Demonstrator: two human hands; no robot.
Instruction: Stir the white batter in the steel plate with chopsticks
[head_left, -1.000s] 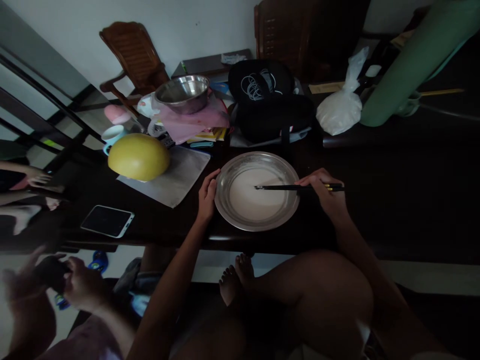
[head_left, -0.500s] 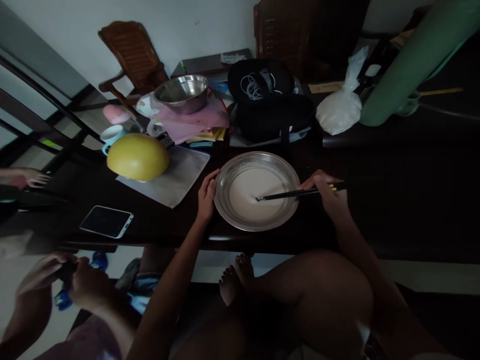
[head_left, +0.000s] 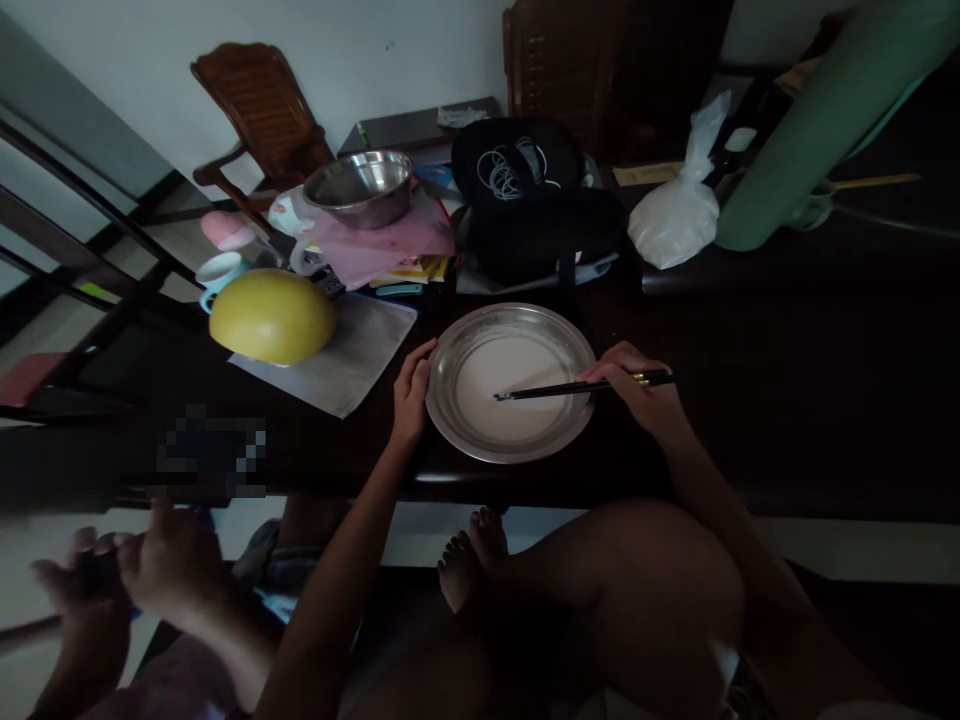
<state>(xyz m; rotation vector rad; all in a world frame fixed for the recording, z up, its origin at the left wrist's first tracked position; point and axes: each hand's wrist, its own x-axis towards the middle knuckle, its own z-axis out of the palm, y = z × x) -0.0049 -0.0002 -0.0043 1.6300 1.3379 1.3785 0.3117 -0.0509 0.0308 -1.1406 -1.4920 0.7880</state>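
Note:
A wide metal basin (head_left: 454,432) stands on the dark table in front of me, holding a milky white liquid (head_left: 510,372). My left hand (head_left: 411,392) grips its left rim, fingers along the outside. Over the right rim, my right hand (head_left: 636,388) is closed around black chopsticks (head_left: 551,389) with gold bands near the top. They slant leftward, their tips dipping into the liquid near the middle.
Left of the basin lies a yellow pomelo-like fruit (head_left: 271,316) on a pale pouch (head_left: 360,350). Behind are a steel bowl (head_left: 360,205), a black bag (head_left: 540,235), a bag of white powder (head_left: 675,225) and a green cylinder (head_left: 810,130). Another person's hands (head_left: 172,560) are at lower left.
My right hand and the chopsticks have moved a little left, carrying the tips through the liquid. My left hand stays at the rim. The other person's hands have shifted.

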